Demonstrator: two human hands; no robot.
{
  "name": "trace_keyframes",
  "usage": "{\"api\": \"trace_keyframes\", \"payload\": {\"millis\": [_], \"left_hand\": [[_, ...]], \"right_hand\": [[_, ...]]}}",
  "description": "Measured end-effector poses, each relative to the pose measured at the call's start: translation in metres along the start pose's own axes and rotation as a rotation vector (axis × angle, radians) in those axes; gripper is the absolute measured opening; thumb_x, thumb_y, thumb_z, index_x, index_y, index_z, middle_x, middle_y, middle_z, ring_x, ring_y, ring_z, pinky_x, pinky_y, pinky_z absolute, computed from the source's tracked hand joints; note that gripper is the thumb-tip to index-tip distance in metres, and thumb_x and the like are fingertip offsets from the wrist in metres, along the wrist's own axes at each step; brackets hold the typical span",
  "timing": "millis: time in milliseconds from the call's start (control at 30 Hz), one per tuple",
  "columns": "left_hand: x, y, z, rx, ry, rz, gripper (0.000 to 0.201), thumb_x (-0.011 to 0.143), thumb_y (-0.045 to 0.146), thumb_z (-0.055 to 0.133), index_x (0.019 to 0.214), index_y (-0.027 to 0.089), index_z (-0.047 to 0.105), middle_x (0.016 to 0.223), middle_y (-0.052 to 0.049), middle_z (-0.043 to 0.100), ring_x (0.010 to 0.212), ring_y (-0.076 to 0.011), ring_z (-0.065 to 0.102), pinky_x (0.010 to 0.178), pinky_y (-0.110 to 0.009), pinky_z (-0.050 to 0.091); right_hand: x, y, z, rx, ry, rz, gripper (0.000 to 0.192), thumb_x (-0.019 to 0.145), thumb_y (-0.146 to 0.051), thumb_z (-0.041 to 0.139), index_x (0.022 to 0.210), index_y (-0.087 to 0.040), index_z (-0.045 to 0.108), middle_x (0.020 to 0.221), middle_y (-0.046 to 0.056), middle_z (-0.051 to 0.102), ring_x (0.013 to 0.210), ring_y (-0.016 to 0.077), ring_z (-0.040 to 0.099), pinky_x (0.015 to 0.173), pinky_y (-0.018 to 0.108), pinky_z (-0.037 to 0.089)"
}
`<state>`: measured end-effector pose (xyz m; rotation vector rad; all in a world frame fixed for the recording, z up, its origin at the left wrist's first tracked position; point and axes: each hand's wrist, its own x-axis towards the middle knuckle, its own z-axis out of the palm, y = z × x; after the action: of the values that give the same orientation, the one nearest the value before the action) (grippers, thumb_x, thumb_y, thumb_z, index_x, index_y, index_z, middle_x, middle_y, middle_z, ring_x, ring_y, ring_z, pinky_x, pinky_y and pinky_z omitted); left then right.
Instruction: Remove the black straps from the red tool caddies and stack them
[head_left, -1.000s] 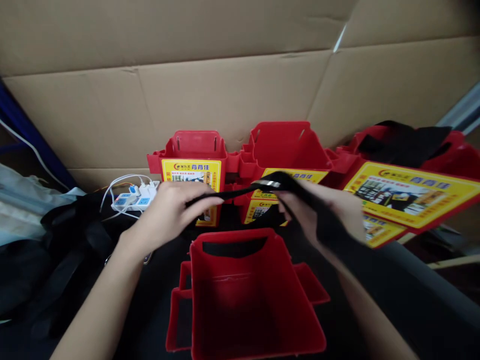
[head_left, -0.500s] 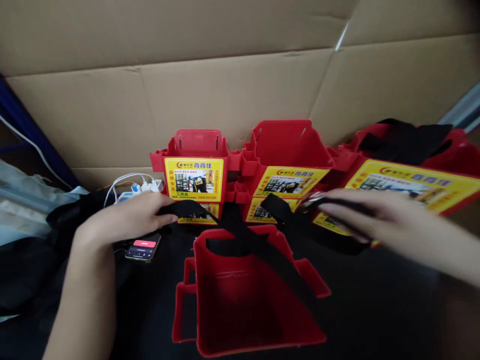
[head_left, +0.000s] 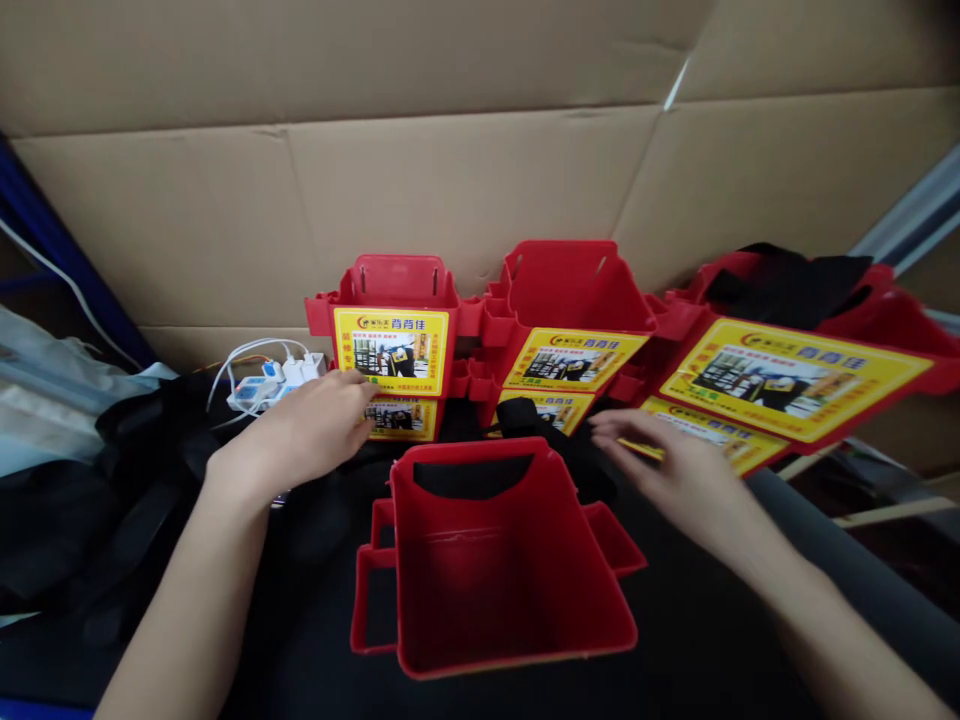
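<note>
A red plastic tool box (head_left: 517,655) with side holders stands in front of me, its mouth towards me. Behind its slotted back edge lies black webbing strap (head_left: 525,415), dark against the black surface. My left hand (head_left: 315,430) is left of the box's back edge, fingers curled down; what they hold is hidden. To the right of the strap, my right hand (head_left: 667,460) has its thumb and fingers apart, with nothing visible between them.
Stacked red boxes with yellow labels stand behind: a left stack (head_left: 397,280), a middle stack (head_left: 570,280) and a right stack (head_left: 922,350) topped with black straps (head_left: 795,285). A power strip (head_left: 300,372) with white cables is at left, near black fabric (head_left: 60,530). Cardboard (head_left: 465,200) forms the back wall.
The strap that lay across the box's mouth is now behind the box. My right hand has let go of a black strap and moved left. My left hand has shifted right, over the phone.
</note>
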<state>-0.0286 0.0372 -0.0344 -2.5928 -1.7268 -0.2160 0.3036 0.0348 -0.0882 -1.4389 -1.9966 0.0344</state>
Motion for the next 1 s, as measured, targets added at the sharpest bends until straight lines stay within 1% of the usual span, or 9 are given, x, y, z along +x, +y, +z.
{"api": "trace_keyframes", "payload": {"millis": [33, 100, 267, 367, 533, 633, 700, 867, 1000], "left_hand": [[-0.004, 0.005, -0.005, -0.018, 0.007, 0.072, 0.032, 0.083, 0.031, 0.043, 0.109, 0.018, 0.057, 0.110, -0.010, 0.060, 0.104, -0.0226, 0.054, 0.088, -0.033, 0.041], [-0.011, 0.017, -0.011, -0.086, -0.058, 0.188, 0.038, 0.084, 0.041, 0.042, 0.113, 0.020, 0.054, 0.115, -0.009, 0.058, 0.105, -0.0225, 0.054, 0.088, -0.033, 0.041], [-0.008, 0.031, -0.004, -0.129, -0.233, 0.162, 0.030, 0.078, 0.039, 0.051, 0.097, 0.017, 0.060, 0.097, -0.009, 0.064, 0.091, -0.0239, 0.060, 0.077, -0.032, 0.044], [0.001, 0.029, 0.002, -0.060, -0.260, 0.105, 0.023, 0.076, 0.028, 0.050, 0.093, 0.017, 0.061, 0.092, -0.009, 0.066, 0.085, -0.0248, 0.061, 0.069, -0.032, 0.044], [0.008, 0.025, 0.003, -0.049, -0.247, 0.035, 0.023, 0.076, 0.028, 0.050, 0.094, 0.018, 0.060, 0.093, -0.009, 0.066, 0.089, -0.0234, 0.061, 0.071, -0.029, 0.044], [0.011, 0.028, 0.006, 0.007, -0.235, 0.038, 0.026, 0.079, 0.034, 0.046, 0.089, 0.015, 0.061, 0.090, -0.012, 0.066, 0.085, -0.0256, 0.062, 0.066, -0.031, 0.045], [0.013, 0.030, 0.008, 0.044, -0.224, 0.053, 0.026, 0.080, 0.033, 0.045, 0.087, 0.014, 0.061, 0.088, -0.013, 0.065, 0.082, -0.0257, 0.062, 0.064, -0.031, 0.045], [0.014, 0.035, 0.009, 0.108, -0.208, 0.113, 0.024, 0.077, 0.030, 0.046, 0.080, 0.013, 0.062, 0.080, -0.013, 0.065, 0.074, -0.0256, 0.063, 0.057, -0.030, 0.043], [0.012, 0.037, 0.007, 0.100, -0.192, 0.116, 0.021, 0.074, 0.023, 0.043, 0.073, 0.013, 0.062, 0.072, -0.013, 0.065, 0.065, -0.0256, 0.063, 0.051, -0.031, 0.041]], "right_hand": [[0.001, -0.017, -0.009, -0.004, 0.070, -0.076, 0.020, 0.080, -0.033, 0.050, 0.090, -0.017, 0.058, 0.086, 0.008, 0.066, 0.077, 0.0204, 0.063, 0.071, 0.034, 0.050], [-0.002, -0.055, -0.014, 0.022, -0.004, -0.295, 0.014, 0.082, -0.026, 0.050, 0.091, -0.019, 0.058, 0.091, 0.006, 0.065, 0.082, 0.0174, 0.061, 0.073, 0.030, 0.049], [-0.005, -0.116, 0.024, -0.193, -0.264, -0.527, 0.026, 0.080, -0.019, 0.053, 0.106, -0.014, 0.057, 0.096, 0.010, 0.065, 0.091, 0.0228, 0.059, 0.075, 0.036, 0.048], [0.007, -0.116, 0.027, -0.104, -0.455, -0.537, 0.022, 0.086, -0.023, 0.047, 0.103, -0.019, 0.060, 0.084, 0.005, 0.066, 0.075, 0.0173, 0.061, 0.064, 0.029, 0.047], [0.019, -0.072, -0.024, 0.450, -0.818, -0.667, 0.041, 0.088, -0.042, 0.040, 0.063, -0.020, 0.064, 0.057, -0.001, 0.058, 0.059, 0.0083, 0.053, 0.062, 0.021, 0.041], [0.014, -0.047, -0.046, 0.565, -0.622, -0.503, 0.067, 0.081, -0.064, 0.030, 0.036, -0.018, 0.048, 0.044, -0.003, 0.040, 0.044, 0.0066, 0.041, 0.046, 0.021, 0.033], [0.011, -0.048, -0.050, 0.517, -0.423, -0.343, 0.065, 0.080, -0.065, 0.032, 0.039, -0.018, 0.052, 0.048, -0.001, 0.046, 0.044, 0.0070, 0.044, 0.044, 0.022, 0.034], [0.005, -0.105, -0.020, 0.017, -0.312, -0.323, 0.028, 0.084, -0.041, 0.047, 0.084, -0.020, 0.066, 0.082, 0.006, 0.067, 0.076, 0.0183, 0.061, 0.070, 0.030, 0.048], [0.003, -0.146, 0.017, -0.361, -0.195, -0.372, 0.038, 0.076, -0.047, 0.057, 0.088, -0.012, 0.064, 0.081, 0.011, 0.067, 0.080, 0.0273, 0.061, 0.073, 0.041, 0.048]]}}
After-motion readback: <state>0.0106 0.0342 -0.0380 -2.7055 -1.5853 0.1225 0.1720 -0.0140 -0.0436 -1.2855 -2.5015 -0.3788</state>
